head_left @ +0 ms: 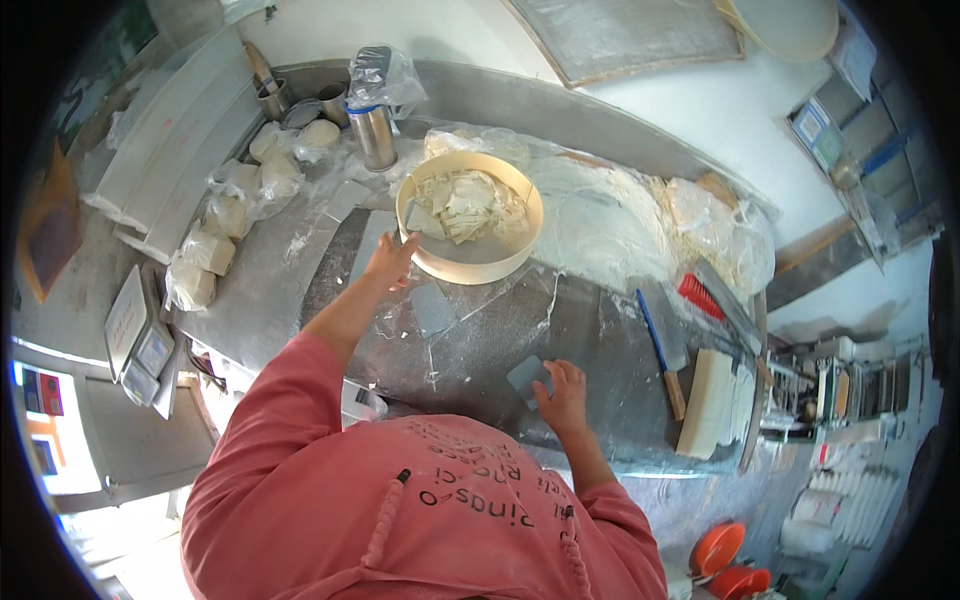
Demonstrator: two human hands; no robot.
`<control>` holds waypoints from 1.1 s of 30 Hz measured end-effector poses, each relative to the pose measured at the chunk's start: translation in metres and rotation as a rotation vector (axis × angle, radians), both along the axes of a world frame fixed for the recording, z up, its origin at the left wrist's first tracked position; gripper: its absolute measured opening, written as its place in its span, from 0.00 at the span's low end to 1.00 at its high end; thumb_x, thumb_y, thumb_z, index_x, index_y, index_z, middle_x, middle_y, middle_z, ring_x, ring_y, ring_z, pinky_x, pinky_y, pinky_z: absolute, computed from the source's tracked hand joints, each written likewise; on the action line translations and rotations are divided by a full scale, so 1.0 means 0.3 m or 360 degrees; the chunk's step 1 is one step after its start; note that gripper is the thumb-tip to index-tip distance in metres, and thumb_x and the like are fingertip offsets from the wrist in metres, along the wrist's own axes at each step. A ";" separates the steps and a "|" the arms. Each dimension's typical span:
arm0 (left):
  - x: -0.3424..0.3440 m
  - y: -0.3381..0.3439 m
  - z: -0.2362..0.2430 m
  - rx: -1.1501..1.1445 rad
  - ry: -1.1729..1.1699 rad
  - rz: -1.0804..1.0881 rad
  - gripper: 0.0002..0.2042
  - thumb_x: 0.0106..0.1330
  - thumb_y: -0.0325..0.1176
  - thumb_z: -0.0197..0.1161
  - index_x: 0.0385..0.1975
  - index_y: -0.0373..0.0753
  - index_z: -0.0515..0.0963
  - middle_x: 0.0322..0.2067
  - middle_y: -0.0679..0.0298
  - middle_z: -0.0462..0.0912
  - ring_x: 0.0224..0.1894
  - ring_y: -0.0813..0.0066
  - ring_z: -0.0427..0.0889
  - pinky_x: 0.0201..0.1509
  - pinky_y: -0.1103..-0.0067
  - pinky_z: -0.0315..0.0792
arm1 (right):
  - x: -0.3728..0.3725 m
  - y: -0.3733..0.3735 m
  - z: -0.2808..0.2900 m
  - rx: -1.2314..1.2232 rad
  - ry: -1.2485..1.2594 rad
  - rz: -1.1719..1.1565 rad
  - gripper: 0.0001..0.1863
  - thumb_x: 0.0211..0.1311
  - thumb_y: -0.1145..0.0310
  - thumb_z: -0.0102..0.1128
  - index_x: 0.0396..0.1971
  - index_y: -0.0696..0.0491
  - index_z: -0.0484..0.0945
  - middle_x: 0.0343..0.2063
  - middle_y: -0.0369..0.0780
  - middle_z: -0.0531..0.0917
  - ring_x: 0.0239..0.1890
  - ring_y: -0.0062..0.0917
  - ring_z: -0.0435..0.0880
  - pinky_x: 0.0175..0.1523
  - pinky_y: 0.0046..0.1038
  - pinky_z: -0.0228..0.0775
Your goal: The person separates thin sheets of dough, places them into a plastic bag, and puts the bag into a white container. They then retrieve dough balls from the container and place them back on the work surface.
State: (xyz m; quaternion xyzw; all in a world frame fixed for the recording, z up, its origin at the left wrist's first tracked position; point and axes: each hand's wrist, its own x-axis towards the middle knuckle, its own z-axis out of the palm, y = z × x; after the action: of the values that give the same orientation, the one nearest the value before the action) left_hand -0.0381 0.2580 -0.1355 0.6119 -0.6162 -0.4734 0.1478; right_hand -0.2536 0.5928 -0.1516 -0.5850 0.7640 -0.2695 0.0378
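Observation:
A round wooden-rimmed sieve (pixel 535 205) stands on the floury worktop, with torn, pale, flat dough-like pieces (pixel 465 200) heaped inside. At its near left side is my left hand (pixel 392 262), its fingers closed on a thin grey scraper (pixel 409 212) that reaches up over the rim. A second flat grey scraper (pixel 433 309) lies on the worktop just right of that hand. Nearer to me, my right hand (pixel 563 392) pinches another grey scraper (pixel 526 380) by its edge, low over the dark worktop. Some of its fingers are raised.
Bagged dough lumps (pixel 228 215) line the left side near a scale (pixel 140 335). A steel canister (pixel 374 138) stands behind. White flour (pixel 600 205) spreads back right. On the right lie a wooden-handled knife (pixel 675 393), a red brush (pixel 700 296) and a long pale block (pixel 706 400).

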 end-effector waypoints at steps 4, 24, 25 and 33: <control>-0.023 -0.123 -0.010 0.0646 0.0311 0.0099 0.15 0.54 0.40 0.55 0.28 0.31 0.73 0.12 0.61 0.70 0.07 0.77 0.65 0.07 0.81 0.54 | -0.064 -0.172 -0.054 0.0004 -0.0568 0.0052 0.18 0.51 0.65 0.59 0.42 0.56 0.72 0.39 0.44 0.76 0.43 0.37 0.73 0.50 0.36 0.61; 0.225 -0.111 0.063 0.0158 0.1276 0.0124 0.38 0.63 0.61 0.38 0.64 0.35 0.45 0.62 0.54 0.53 0.65 0.66 0.49 0.68 0.69 0.41 | -0.191 -0.497 0.037 -0.0514 -0.2427 -0.1059 0.17 0.52 0.67 0.54 0.40 0.61 0.71 0.29 0.42 0.77 0.29 0.28 0.78 0.33 0.31 0.71; 0.178 -0.096 0.071 0.0161 0.1259 0.0037 0.40 0.63 0.62 0.37 0.64 0.36 0.43 0.63 0.55 0.49 0.66 0.66 0.46 0.68 0.70 0.39 | -0.192 -0.518 -0.014 -0.0399 -0.2230 -0.1150 0.16 0.52 0.66 0.54 0.38 0.61 0.71 0.27 0.41 0.77 0.27 0.28 0.78 0.32 0.31 0.71; 0.128 -0.089 0.293 0.0454 0.1365 0.0939 0.43 0.60 0.67 0.34 0.65 0.37 0.42 0.67 0.58 0.39 0.68 0.67 0.37 0.68 0.72 0.37 | -0.320 -0.305 0.110 -0.0688 -0.2468 -0.1050 0.17 0.53 0.68 0.51 0.41 0.62 0.73 0.34 0.44 0.77 0.36 0.32 0.77 0.40 0.34 0.71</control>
State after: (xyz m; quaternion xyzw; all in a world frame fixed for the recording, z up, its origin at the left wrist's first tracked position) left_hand 0.0002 0.2313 -0.0476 0.5246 -0.2322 -0.6982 0.4282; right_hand -0.3494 0.5013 -0.1185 0.0206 0.5853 -0.7284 0.3556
